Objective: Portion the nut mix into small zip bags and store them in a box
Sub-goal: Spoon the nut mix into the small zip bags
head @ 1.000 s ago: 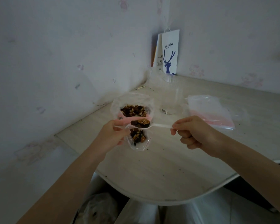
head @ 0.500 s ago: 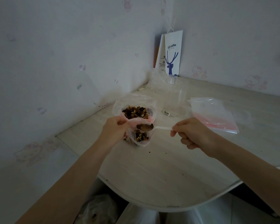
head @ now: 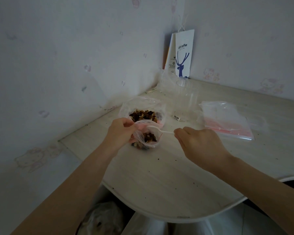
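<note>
home bedroom corner, cartoon-cat wallpaper [head: 210, 73]; pale wood-look table [head: 168, 175] w/ coffee-shop paper bag [head: 183, 53]

1. One camera, worn on the person's head, looks forward and down along both forearms.
2. It faces the wall [head: 75, 56] across the table [head: 159, 175] (wide-angle, so edges bow).
3. Close in: left hand [head: 120, 133] and right hand [head: 199, 146] sit mid-frame.

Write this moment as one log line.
left hand: holds small clear zip bag open | right hand: holds white plastic spoon at bag mouth | large clear bag of nut mix: behind, open
</note>
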